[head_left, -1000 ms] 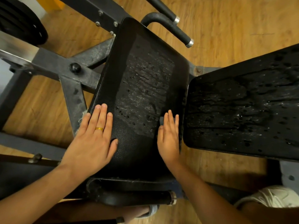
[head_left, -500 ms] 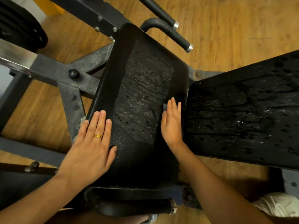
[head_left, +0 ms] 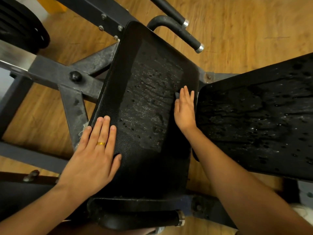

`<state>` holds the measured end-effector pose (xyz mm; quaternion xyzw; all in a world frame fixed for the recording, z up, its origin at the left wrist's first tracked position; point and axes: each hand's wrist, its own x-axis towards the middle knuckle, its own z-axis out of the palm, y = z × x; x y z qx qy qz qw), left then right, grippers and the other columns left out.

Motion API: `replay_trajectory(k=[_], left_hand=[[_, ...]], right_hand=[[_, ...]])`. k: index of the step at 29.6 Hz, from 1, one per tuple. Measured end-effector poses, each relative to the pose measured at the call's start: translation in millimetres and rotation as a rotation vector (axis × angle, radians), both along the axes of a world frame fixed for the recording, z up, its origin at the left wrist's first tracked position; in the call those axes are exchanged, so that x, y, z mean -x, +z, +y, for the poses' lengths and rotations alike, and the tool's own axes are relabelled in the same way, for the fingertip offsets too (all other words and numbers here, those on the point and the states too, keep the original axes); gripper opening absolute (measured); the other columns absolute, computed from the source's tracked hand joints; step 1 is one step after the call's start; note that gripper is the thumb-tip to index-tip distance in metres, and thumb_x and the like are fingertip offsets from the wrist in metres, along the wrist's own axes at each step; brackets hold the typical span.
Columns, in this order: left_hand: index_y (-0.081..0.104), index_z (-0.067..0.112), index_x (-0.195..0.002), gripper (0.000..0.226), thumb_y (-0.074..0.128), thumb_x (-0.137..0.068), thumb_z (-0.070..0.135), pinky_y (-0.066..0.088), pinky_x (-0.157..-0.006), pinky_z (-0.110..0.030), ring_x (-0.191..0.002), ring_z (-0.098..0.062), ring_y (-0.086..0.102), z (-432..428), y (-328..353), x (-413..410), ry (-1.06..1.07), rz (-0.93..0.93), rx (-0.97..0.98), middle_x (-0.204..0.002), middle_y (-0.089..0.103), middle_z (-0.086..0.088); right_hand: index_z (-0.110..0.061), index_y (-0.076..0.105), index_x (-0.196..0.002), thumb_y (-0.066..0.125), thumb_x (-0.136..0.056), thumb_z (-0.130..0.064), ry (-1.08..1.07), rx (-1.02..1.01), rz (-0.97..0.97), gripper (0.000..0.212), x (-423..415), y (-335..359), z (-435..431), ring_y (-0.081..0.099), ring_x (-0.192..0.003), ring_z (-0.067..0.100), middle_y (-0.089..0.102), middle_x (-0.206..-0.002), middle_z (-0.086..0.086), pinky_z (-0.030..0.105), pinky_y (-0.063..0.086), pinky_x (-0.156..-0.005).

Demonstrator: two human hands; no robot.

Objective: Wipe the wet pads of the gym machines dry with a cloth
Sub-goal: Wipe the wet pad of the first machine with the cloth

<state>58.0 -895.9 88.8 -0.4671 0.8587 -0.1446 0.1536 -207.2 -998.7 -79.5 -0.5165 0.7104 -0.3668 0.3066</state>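
Where the head view looks down, a long black centre pad (head_left: 149, 106) is seen with its long axis running away from the wearer, the far end leaning slightly right. Middle beaded with water; left strip and near end look matte. Left edge overhangs the grey steel frame (head_left: 67, 77). Right edge lies just beside a second wet pad (head_left: 262, 116), parted by a narrow gap. Wooden floor (head_left: 245, 31) lies open beyond the far end, past a black handle bar (head_left: 186, 36).

Left hand (head_left: 94, 155) is laid flat on the left strip, fingers straight and together, gold ring (head_left: 101, 143) worn. Right hand (head_left: 184, 109) is pressed flat along the right edge, fingers straight and pointing away. A small grey-blue corner of cloth (head_left: 177, 95) shows beside its fingertips; the rest is hidden.
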Motion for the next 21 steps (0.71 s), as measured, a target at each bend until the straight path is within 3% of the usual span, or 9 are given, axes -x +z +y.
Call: replay_trajectory(k=[5, 14, 21], left_hand=[[0.029, -0.01, -0.151, 0.077, 0.031, -0.096, 0.044, 0.02, -0.121, -0.059, -0.153, -0.042, 0.014, -0.8, -0.6, 0.0, -0.001, 0.005, -0.001, -0.162, 0.014, -0.032], [0.028, -0.009, -0.152, 0.077, 0.032, -0.097, 0.044, 0.019, -0.122, -0.059, -0.154, -0.042, 0.012, -1.6, -1.3, -0.7, -0.003, -0.013, -0.01, -0.163, 0.011, -0.032], [0.028, -0.01, -0.151, 0.076, 0.032, -0.097, 0.043, 0.02, -0.121, -0.059, -0.153, -0.042, 0.012, -1.1, -2.1, -0.1, -0.007, -0.001, -0.003, -0.163, 0.012, -0.032]], right_hand=[[-0.005, 0.019, -0.159, 0.032, -0.111, -0.019, 0.008, 0.033, -0.013, 0.052, -12.3, -6.5, 33.4, -0.009, -0.156, 0.024, 0.009, -0.17, 0.004, 0.024, -0.003, -0.122], [-0.003, 0.021, -0.159, 0.032, -0.111, -0.018, -0.001, -0.038, 0.007, 0.052, 27.2, 2.4, -62.6, -0.008, -0.155, 0.035, 0.01, -0.17, 0.009, 0.037, 0.004, -0.126], [-0.003, 0.022, -0.159, 0.032, -0.111, -0.019, 0.005, 0.021, -0.005, 0.052, 10.1, -8.5, -21.5, -0.007, -0.156, 0.028, 0.01, -0.17, 0.006, 0.031, 0.0, -0.125]])
